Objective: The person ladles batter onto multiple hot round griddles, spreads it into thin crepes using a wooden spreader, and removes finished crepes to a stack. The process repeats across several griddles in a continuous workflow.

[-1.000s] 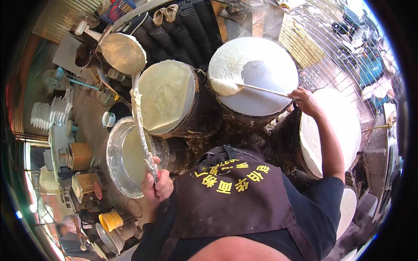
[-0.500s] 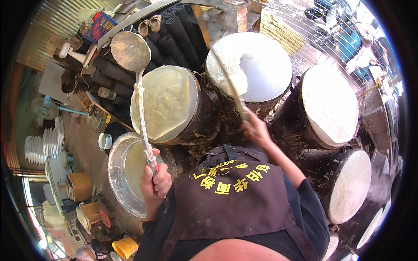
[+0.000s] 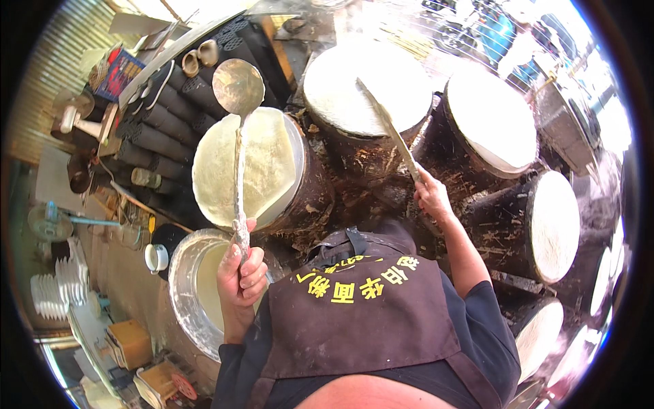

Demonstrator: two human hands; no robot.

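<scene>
My left hand grips the long handle of a metal ladle, whose round bowl hangs above the far edge of a drum covered by a pale yellow sheet. My right hand holds a thin flat stick that reaches onto the white top of the middle drum. Below the left hand stands a metal basin with pale batter in it. I wear a dark apron with yellow characters.
More blackened drums with white round tops curve away to the right. Dark cylinders are stacked at the upper left. A white cup, stacked white plates and small tubs sit at the left.
My right hand pulled back from the far right drum toward my body, and the stick now lies over the middle drum. The ladle stays raised in my left hand.
</scene>
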